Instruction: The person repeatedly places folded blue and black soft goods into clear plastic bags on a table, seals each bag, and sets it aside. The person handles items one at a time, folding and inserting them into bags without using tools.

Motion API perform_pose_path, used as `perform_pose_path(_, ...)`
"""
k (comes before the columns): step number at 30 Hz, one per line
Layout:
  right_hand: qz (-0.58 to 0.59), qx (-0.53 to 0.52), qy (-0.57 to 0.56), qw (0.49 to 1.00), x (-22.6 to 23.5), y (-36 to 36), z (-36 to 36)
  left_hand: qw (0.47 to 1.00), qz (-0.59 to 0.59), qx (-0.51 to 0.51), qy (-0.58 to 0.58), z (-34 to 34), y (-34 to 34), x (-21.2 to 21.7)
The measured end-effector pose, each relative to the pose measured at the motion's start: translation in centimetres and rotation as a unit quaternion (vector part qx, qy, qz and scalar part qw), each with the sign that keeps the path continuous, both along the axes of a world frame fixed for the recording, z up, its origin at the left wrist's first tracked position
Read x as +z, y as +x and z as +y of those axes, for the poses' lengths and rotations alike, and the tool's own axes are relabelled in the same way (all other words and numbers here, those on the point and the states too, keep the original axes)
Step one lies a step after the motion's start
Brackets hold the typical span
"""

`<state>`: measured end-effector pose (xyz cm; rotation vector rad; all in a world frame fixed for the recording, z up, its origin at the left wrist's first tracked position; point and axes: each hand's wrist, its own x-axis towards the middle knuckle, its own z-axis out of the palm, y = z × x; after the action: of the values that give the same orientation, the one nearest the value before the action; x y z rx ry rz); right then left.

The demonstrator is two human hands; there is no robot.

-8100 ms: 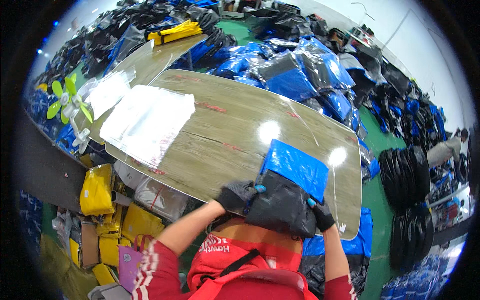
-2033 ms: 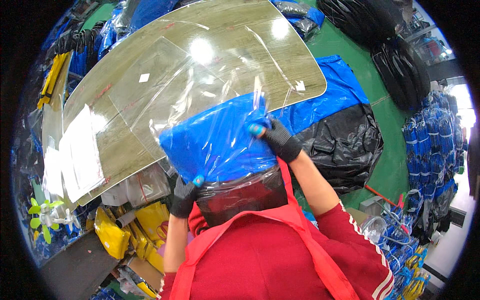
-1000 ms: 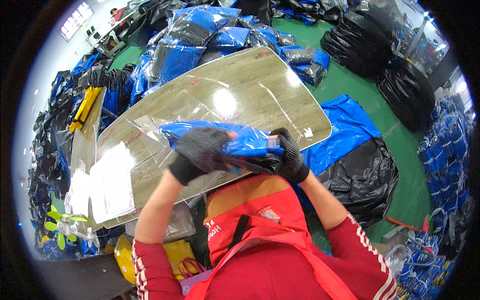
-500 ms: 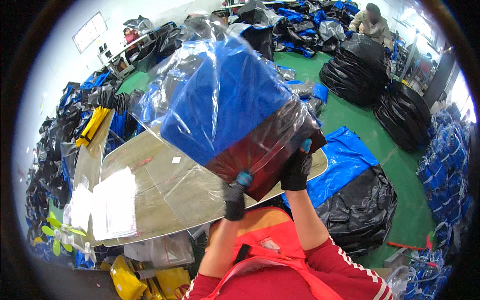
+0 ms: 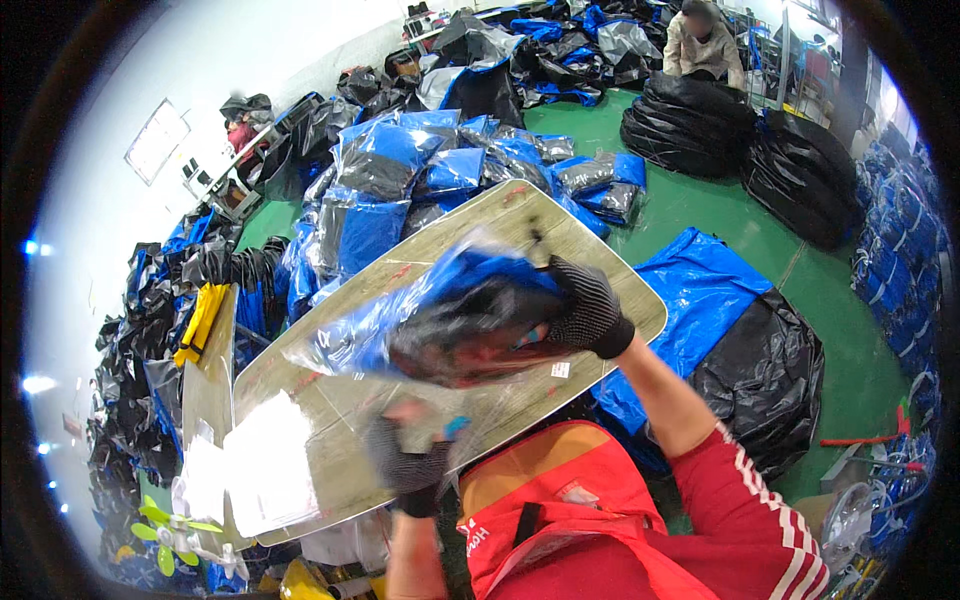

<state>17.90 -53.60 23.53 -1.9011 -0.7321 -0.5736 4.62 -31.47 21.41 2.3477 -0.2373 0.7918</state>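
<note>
A folded blue and black sheet in a clear plastic bag (image 5: 455, 310) hangs tilted over the wood-grain table (image 5: 510, 215), blurred by motion. My right hand (image 5: 592, 305), in a black dotted glove with bare fingertips, is closed on the bag's right end. My left hand (image 5: 405, 455), gloved likewise, is below the bag's left part and apart from it. Its thumb and fingers are spread, with nothing visible between them, though motion smears them. White sheets (image 5: 268, 470) lie on the table to the left of that hand.
Beyond the table is a heap of similar bagged bundles (image 5: 385, 165). To the right, a blue and black sheet (image 5: 755, 350) lies on the green floor (image 5: 670, 190). A green fan (image 5: 165, 535) stands at the lower left. A person (image 5: 703, 45) bends over black stacks (image 5: 690, 120).
The bagged sheet has come down toward the table and turned from broad side to edge-on. My left hand has let go and moved down-left. My right hand still grips the bag.
</note>
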Motion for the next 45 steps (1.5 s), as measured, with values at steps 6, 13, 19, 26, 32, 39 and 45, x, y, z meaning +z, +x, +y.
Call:
perform_pose_path(6, -0.228, 0.058, -0.113, 0.965, 3.7, 0.6, 2.0, 0.996, -0.046, -0.056, -0.057, 6.3, 4.4, 6.3)
perform_pose_path(13, 0.263, 0.195, 0.398, 0.857, -0.3, 2.7, 2.6, 0.959, -0.141, -0.069, -0.236, 5.5, 6.7, 4.8)
perform_pose_path(19, 0.119, 0.026, 0.384, 0.915, -2.0, 2.3, 5.9, 0.863, -0.074, 0.013, -0.500, 7.5, 8.7, 0.3)
perform_pose_path(26, -0.050, -0.033, 0.292, 0.954, 3.6, 1.1, 5.7, 0.859, -0.183, 0.035, -0.477, 7.3, 6.6, 3.6)
perform_pose_path(32, -0.166, -0.062, 0.239, 0.955, 6.3, 5.7, 5.6, 0.947, -0.276, 0.111, -0.125, 10.6, 10.1, 9.0)
perform_pose_path(39, -0.206, -0.034, 0.200, 0.957, 10.0, -0.6, 3.7, 0.921, -0.197, 0.068, -0.330, 9.9, 3.3, 12.2)
perform_pose_path(45, 0.159, 0.139, 0.122, 0.970, 8.1, -1.9, 0.7, 0.934, 0.067, -0.017, -0.350, 10.3, 0.0, 10.9)
